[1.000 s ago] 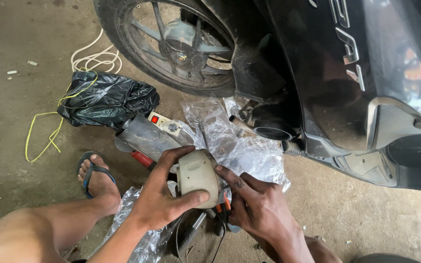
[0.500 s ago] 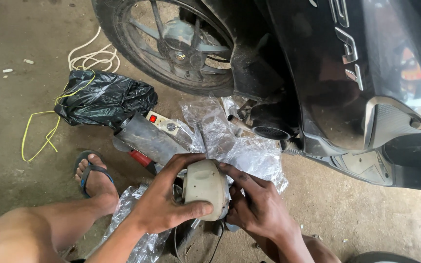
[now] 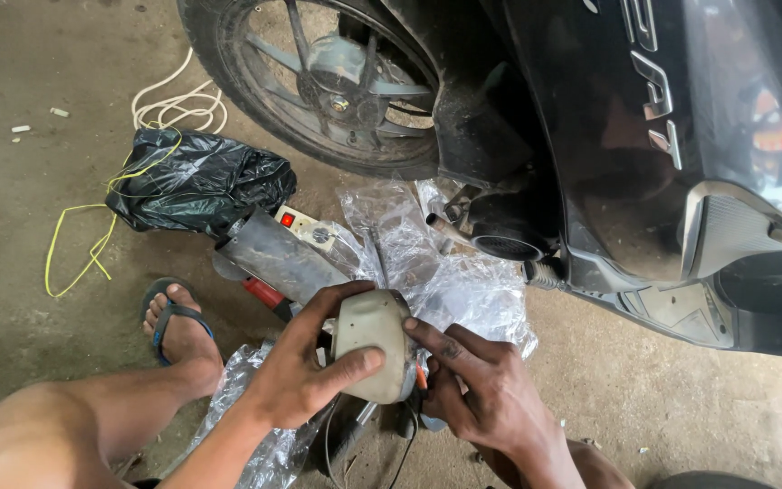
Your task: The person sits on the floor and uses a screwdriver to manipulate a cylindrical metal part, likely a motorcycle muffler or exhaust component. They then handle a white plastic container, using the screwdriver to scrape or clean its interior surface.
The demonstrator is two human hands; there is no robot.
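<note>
While both hands — left hand [image 3: 305,380], right hand [image 3: 477,394] — grasp the rounded cream plastic casing [image 3: 373,344], its fitting seems underway — steady alignment needed.

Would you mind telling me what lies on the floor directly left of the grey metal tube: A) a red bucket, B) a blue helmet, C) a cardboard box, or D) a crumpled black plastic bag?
D: a crumpled black plastic bag lies on the concrete just left of the grey metal tube, with a yellow cord trailing beside it.
</note>
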